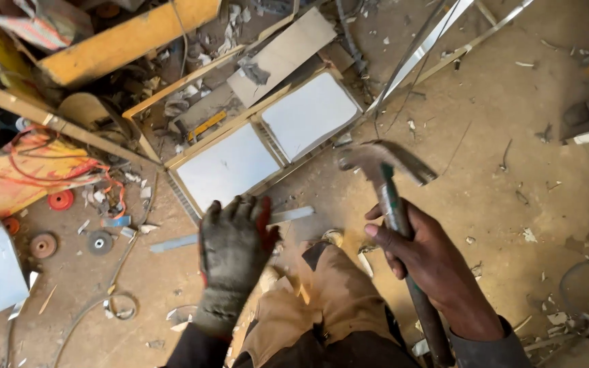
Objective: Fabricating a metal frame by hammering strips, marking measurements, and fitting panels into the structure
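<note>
Gripping a claw hammer [386, 162] w/ our bare right hand [425, 262], we've got all fingers wrapped tight round the dark handle, which runs down past the wrist to the bottom edge of view. The steel head sits up above the knuckles, blurred, over the sawdust-strewn floor [499, 136] and just right of the frame's near corner.

Our left hand [234, 247] wears a grimy dark work glove w/ a red palm; fingers are spread and loose, holding nothing. It hovers near a thin flat metal strip [233, 228] lying on the floor, part of which passes behind the glove — can't tell if they're touching. Between both hands, our knee in tan trousers [322, 300] pokes up, a shoe tip just beyond it.

Beyond the strip lies a pale wooden frame [267, 116] w/ two white panels [226, 167] side by side, angled across the floor. A loose board [284, 51] and scraps of debris sit behind it. Far left: tangled orange cable [56, 163], a red disc [61, 200], two more grinding discs [100, 242] and a grey cord looping over the ground. Top left, a yellow timber beam [124, 41]. Top right, long metal rails [438, 41] lie slanted, well apart from the hammer.
</note>
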